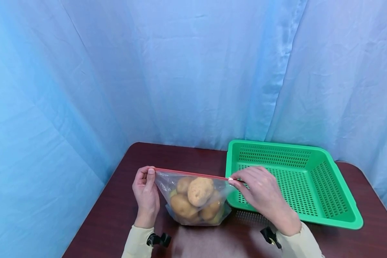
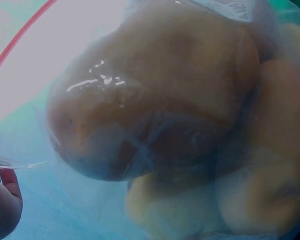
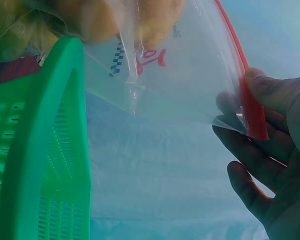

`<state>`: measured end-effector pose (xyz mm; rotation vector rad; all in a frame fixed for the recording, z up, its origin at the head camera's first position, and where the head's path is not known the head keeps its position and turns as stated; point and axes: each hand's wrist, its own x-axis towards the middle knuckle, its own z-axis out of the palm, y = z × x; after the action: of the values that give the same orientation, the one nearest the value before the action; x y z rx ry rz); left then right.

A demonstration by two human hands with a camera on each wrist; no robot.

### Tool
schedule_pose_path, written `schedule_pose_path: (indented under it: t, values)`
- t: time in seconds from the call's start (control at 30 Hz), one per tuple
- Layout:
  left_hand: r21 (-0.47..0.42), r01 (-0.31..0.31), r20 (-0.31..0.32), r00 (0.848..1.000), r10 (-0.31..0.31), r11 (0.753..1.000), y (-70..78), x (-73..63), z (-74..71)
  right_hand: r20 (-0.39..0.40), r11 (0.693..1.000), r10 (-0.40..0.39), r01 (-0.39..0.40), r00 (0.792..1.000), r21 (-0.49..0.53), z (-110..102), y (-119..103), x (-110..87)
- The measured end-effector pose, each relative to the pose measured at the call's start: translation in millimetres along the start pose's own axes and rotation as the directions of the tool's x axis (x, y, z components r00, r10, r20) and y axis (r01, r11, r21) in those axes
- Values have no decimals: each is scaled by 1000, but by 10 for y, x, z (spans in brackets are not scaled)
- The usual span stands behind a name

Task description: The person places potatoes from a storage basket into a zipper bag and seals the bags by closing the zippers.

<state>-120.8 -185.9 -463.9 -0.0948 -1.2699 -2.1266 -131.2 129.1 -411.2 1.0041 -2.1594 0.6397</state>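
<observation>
A clear plastic zip bag (image 1: 162, 181) with a red zip strip (image 1: 187, 172) stands on the table, full of several potatoes (image 1: 200, 191). My left hand (image 1: 146, 197) pinches the top left corner, thumb facing me. At the other end of the strip, my right hand (image 1: 264, 193) pinches the top right corner between thumb and fingers. The strip is stretched nearly straight between both hands. In the right wrist view, the thumb presses on the red strip's end and the other fingers spread behind it. The left wrist view shows potatoes (image 2: 155, 90) close up through the plastic.
A green perforated plastic basket (image 1: 340, 179) sits to the right, partly behind my right forearm. Beneath is a dark reddish-brown table (image 1: 116, 215). Light blue curtains (image 1: 187, 71) hang behind and to the left. Black straps (image 1: 158, 239) circle both wrists.
</observation>
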Motion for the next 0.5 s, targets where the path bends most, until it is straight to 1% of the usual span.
schedule_pose_path:
  t: [0.23,0.5]
  values:
    - [21,15,-23,1000,-14,1000,7,-10,-3,-11,1000,8,-8,1000,-1,-28,20,-54]
    - [-41,-4,0,1000,4,999,-20,-2,-18,-36,1000,0,0,999,-20,-78,71,-97]
